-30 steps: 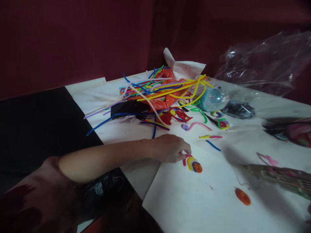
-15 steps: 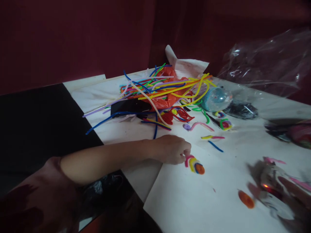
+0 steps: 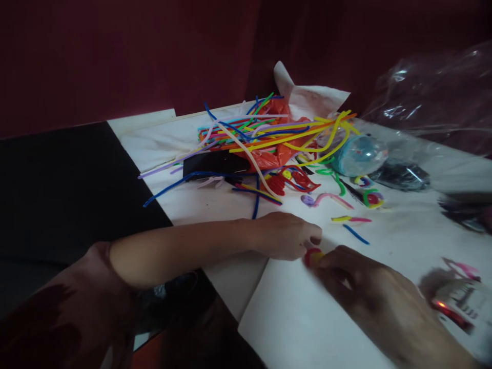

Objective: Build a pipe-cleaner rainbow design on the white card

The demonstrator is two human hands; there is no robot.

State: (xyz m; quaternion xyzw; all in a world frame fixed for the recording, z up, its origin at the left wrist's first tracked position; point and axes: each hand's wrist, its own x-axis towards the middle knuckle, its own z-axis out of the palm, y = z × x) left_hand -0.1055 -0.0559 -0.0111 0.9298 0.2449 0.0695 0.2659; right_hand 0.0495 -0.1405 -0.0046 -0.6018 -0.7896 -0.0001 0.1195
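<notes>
Over the white paper [image 3: 300,312], my left hand [image 3: 286,237] has its fingers bent, with the fingertips at the left end of a small coloured piece [image 3: 313,257] showing pink and yellow. From the right, my right hand [image 3: 369,292] reaches in with thumb and finger pinched at the yellow side of this piece, covering the rest of it. The left fingertips are close to the pink edge; whether they grip it cannot be made out. A blurred device with a red light [image 3: 459,307] lies beyond my right wrist.
Behind the hands, coloured fuzzy sticks [image 3: 269,136] lie heaped on red plastic. A clear-and-blue dome [image 3: 361,155], a black packet [image 3: 402,175], short coloured pieces [image 3: 356,234] and clear plastic film [image 3: 426,102] are at the right.
My right hand has come in from the right to the coloured piece and now covers its orange end. The view has shifted a little, so the table's things appear further right.
</notes>
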